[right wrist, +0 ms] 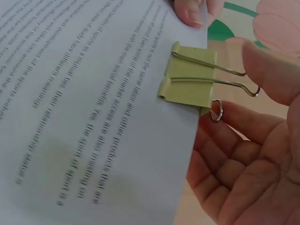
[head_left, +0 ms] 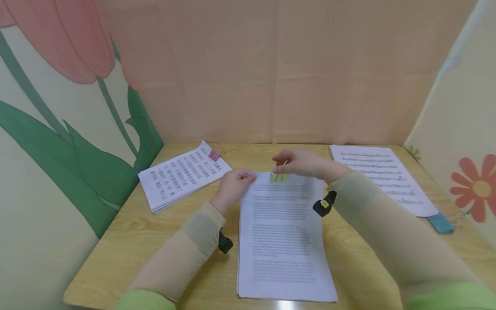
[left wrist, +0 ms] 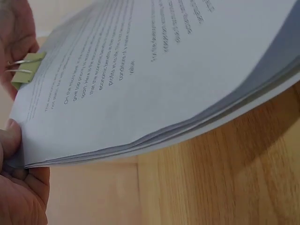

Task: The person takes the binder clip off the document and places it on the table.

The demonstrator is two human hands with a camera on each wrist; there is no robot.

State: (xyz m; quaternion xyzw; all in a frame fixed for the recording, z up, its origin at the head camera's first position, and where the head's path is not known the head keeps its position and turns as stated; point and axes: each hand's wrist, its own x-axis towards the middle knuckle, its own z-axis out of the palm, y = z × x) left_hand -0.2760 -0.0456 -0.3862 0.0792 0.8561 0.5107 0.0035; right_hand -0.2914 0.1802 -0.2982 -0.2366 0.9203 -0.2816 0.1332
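Note:
A stack of printed sheets (head_left: 284, 241) has its far edge raised in the left wrist view. My left hand (head_left: 234, 185) pinches its far left corner, thumb (left wrist: 10, 137) on top and fingers underneath. A yellow-green binder clip (right wrist: 190, 77) sits over the middle of the far edge, its wire handles sticking out past the paper. At that clip, my right hand (head_left: 306, 164) has its thumb (right wrist: 267, 70) by the upper handle and curled fingers (right wrist: 234, 145) beneath the lower one, holding the handles between them.
At the left lies a sheaf of large-print pages (head_left: 180, 178) with a pink binder clip (head_left: 214, 155). Sheet music (head_left: 387, 176) lies at the right, a blue clip (head_left: 441, 223) at its near corner. A pink-beige curtain (head_left: 271, 77) hangs behind the wooden table (head_left: 116, 254).

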